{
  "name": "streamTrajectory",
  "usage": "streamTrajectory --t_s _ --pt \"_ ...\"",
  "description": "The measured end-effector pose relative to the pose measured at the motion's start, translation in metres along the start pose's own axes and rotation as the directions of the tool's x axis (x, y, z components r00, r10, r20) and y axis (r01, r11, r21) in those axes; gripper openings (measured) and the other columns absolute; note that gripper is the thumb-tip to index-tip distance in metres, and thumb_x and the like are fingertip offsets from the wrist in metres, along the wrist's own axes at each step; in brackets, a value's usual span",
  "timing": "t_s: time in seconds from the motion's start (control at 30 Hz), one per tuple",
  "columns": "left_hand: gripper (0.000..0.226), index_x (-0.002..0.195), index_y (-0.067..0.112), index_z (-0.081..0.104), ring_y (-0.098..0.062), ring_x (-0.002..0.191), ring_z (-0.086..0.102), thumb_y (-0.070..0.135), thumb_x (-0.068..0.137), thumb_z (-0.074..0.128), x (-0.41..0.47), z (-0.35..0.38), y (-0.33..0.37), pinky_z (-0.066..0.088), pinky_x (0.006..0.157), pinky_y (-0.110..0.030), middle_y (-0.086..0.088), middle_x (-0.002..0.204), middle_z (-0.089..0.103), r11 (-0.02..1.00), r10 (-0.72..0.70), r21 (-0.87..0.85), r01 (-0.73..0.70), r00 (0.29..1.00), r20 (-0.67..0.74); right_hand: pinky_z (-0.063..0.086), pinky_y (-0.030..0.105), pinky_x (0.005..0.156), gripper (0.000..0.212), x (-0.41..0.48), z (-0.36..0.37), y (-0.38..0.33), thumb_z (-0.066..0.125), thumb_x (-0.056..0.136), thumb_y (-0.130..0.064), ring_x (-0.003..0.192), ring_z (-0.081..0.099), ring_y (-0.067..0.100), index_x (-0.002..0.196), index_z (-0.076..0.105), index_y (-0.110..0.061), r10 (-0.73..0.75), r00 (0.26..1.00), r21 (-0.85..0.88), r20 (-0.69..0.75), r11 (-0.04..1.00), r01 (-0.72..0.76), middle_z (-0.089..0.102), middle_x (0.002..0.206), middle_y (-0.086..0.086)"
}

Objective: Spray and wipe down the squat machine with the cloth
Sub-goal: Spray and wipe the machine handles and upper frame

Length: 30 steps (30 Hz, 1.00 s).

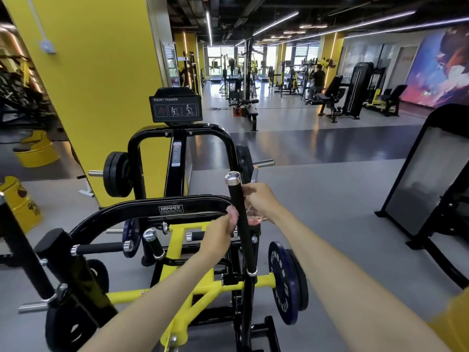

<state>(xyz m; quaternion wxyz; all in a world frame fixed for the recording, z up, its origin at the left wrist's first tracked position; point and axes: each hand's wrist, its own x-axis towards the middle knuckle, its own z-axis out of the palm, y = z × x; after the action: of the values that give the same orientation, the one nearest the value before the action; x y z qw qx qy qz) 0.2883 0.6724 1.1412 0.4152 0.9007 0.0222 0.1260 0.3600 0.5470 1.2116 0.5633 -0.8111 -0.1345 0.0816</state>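
Note:
The squat machine (177, 209) is a black and yellow frame with a "Squat Trainer" placard, directly in front of me. A black upright handle bar (241, 224) with a chrome cap rises between my hands. My left hand (219, 232) pinches a pale pink cloth (232, 214) against the left side of that bar. Just behind the bar, my right hand (260, 200) grips a clear spray bottle (255, 221) with pinkish liquid; the bar and my fingers partly hide it.
Weight plates (286, 280) hang on the machine's pegs at right, and more plates (116, 174) at the back left. A yellow pillar (96, 97) stands behind the machine. A black framed panel (426, 179) stands to the right. Grey floor and other gym machines lie beyond.

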Motion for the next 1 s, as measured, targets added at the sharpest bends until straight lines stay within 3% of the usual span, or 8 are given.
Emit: streamTrajectory --t_s 0.1,0.2,0.27,0.37,0.43,0.5,0.67,1.0 --pt "0.031 0.09 0.015 0.058 -0.026 0.056 0.063 0.03 0.103 0.034 -0.005 -0.002 0.006 0.051 0.05 -0.034 -0.01 0.067 0.064 0.923 -0.241 -0.281 0.262 0.965 0.107 0.049 0.038 0.097 0.036 0.008 -0.001 0.003 0.047 0.087 0.004 0.112 0.06 0.025 0.11 0.07 -0.012 0.04 0.999 0.018 -0.002 0.999 -0.04 0.068 0.112 0.007" --pt "0.023 0.105 0.02 0.057 -0.031 0.055 0.067 0.021 0.104 0.034 0.006 -0.016 0.021 0.055 0.048 -0.04 -0.016 0.07 0.07 0.828 -0.335 -0.498 0.259 0.94 -0.068 0.046 0.047 0.101 0.02 0.01 -0.003 0.0 0.055 0.087 -0.011 0.106 0.064 0.028 0.097 0.072 -0.015 0.055 0.998 0.048 -0.007 0.997 -0.054 0.071 0.105 0.01" --pt "0.026 0.118 0.023 0.057 -0.019 0.07 0.069 0.019 0.103 0.037 0.019 -0.028 0.029 0.059 0.062 -0.039 -0.01 0.09 0.071 0.855 -0.292 -0.498 0.147 0.929 -0.228 0.044 0.051 0.1 0.03 0.01 -0.003 -0.005 0.055 0.09 -0.028 0.103 0.063 0.034 0.098 0.069 -0.002 0.059 0.998 0.051 -0.014 0.997 -0.058 0.069 0.104 0.019" --pt "0.044 0.13 0.029 0.056 0.018 0.081 0.057 0.003 0.099 0.039 0.032 -0.035 0.051 0.048 0.071 -0.007 0.013 0.111 0.064 0.876 -0.124 -0.479 -0.058 0.933 -0.339 0.046 0.041 0.087 0.048 0.014 -0.003 -0.012 0.047 0.093 -0.042 0.081 0.057 0.02 0.093 0.064 0.003 -0.014 0.998 -0.006 -0.063 1.0 0.014 0.061 0.082 0.012" --pt "0.056 0.135 0.027 0.053 0.015 0.078 0.058 -0.007 0.094 0.037 0.033 -0.028 0.06 0.052 0.071 -0.013 0.016 0.106 0.063 0.872 -0.108 -0.484 -0.072 0.937 -0.333 0.039 0.028 0.073 0.037 0.013 -0.003 -0.019 0.048 0.094 -0.046 0.076 0.041 0.005 0.075 0.067 -0.02 -0.072 0.995 0.006 -0.064 0.997 0.073 0.051 0.074 -0.007" --pt "0.065 0.141 0.027 0.046 0.017 0.081 0.057 -0.013 0.09 0.035 0.031 -0.014 0.056 0.05 0.075 -0.014 0.023 0.109 0.059 0.872 -0.109 -0.482 -0.083 0.928 -0.357 0.039 0.024 0.082 0.017 0.009 -0.003 -0.025 0.053 0.094 -0.044 0.087 0.046 0.001 0.086 0.067 -0.037 -0.127 0.992 0.025 -0.022 0.991 0.128 0.054 0.081 -0.019" --pt "0.065 0.139 0.025 0.049 -0.022 0.073 0.059 -0.012 0.087 0.036 0.032 0.002 0.039 0.056 0.069 -0.043 -0.004 0.088 0.067 0.925 -0.108 -0.376 -0.05 0.916 -0.386 0.048 0.026 0.095 0.023 0.006 0.001 -0.02 0.064 0.09 -0.016 0.098 0.064 0.012 0.112 0.067 -0.013 -0.252 0.967 0.033 0.035 0.967 0.251 0.071 0.105 0.006" --pt "0.043 0.143 0.027 0.042 -0.014 0.088 0.062 0.016 0.101 0.044 0.01 0.035 0.003 0.051 0.075 -0.029 0.003 0.102 0.067 0.977 -0.033 -0.21 -0.037 0.946 -0.322 0.049 0.026 0.088 0.025 0.003 0.011 -0.012 0.061 0.092 -0.024 0.098 0.063 0.014 0.113 0.067 -0.012 -0.283 0.956 -0.04 -0.077 0.959 0.28 0.069 0.103 0.002"
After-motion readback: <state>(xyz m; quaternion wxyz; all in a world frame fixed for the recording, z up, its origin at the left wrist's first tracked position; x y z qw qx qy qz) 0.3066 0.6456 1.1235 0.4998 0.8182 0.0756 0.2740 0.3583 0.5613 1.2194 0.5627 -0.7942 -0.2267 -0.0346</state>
